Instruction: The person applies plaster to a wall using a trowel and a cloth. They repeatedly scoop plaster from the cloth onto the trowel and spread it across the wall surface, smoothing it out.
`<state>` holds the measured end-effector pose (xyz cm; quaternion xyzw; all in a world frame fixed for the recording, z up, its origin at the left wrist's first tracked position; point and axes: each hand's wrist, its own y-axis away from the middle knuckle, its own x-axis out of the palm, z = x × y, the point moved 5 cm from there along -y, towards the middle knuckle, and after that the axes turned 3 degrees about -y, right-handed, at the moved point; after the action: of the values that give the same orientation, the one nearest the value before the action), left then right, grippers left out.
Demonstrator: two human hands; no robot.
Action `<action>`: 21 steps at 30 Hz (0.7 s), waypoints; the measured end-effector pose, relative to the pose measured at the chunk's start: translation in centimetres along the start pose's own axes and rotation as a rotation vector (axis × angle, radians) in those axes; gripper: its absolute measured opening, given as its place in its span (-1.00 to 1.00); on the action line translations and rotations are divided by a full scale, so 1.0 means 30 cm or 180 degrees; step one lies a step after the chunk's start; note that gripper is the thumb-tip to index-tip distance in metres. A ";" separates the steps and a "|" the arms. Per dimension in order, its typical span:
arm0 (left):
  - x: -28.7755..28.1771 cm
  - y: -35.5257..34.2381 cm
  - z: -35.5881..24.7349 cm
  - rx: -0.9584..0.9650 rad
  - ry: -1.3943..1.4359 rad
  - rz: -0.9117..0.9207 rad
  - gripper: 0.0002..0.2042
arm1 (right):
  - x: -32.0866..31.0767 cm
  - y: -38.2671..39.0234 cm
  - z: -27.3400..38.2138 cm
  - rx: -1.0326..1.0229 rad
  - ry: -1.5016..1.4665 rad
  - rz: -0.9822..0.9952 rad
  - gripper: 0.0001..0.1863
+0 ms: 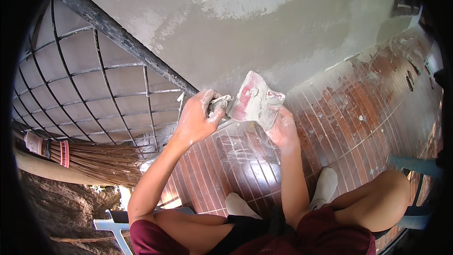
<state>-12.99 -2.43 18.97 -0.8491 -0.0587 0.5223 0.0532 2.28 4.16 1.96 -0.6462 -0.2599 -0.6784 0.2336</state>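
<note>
Spreader (249,98), a flat pink piece thickly smeared with pale paste, sits near the centre of the frame, raised before the grey wall (283,33) and above the brown tiled floor (349,123). It lies to the right of the left hand (199,114) and to the upper left of the right hand (284,128), which is the nearer, being on it. Its broad edge faces left, toward the left hand, and its long axis appears to slant from upper left to lower right, narrowing toward the right hand's grip.

The right hand is closed on the spreader's lower right end, thumb and fingers pinched together over the paste. The left hand is curled shut, thumb against bent fingers, around a grey paste-coated piece (220,103) whose tip points right, just beside the spreader's left edge; whether the two touch cannot be told, nor whether that piece is rag or blade. Both hands are whitened with paste.
</note>
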 end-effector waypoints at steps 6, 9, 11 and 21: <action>-0.013 0.007 0.062 -0.0732 0.0921 0.0052 -0.79 | 0.044 0.016 0.001 -0.0233 0.0120 -0.0207 -0.56; -0.007 0.020 0.082 -0.0949 0.1196 0.0218 -0.73 | 0.026 0.018 0.027 -0.0386 0.0077 -0.0337 -0.56; 0.003 0.030 0.095 -0.1043 0.1407 0.0299 -0.65 | 0.008 0.015 0.043 -0.0482 0.0028 -0.0368 -0.56; 0.062 0.059 0.182 -0.1159 0.1315 0.0548 -0.71 | 0.113 0.038 0.074 -0.0751 -0.0167 0.0152 -0.51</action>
<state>-16.96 -3.73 14.62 -0.9349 -0.0671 0.3217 -0.1338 4.51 4.82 5.47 -0.6928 -0.1688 -0.6814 0.1651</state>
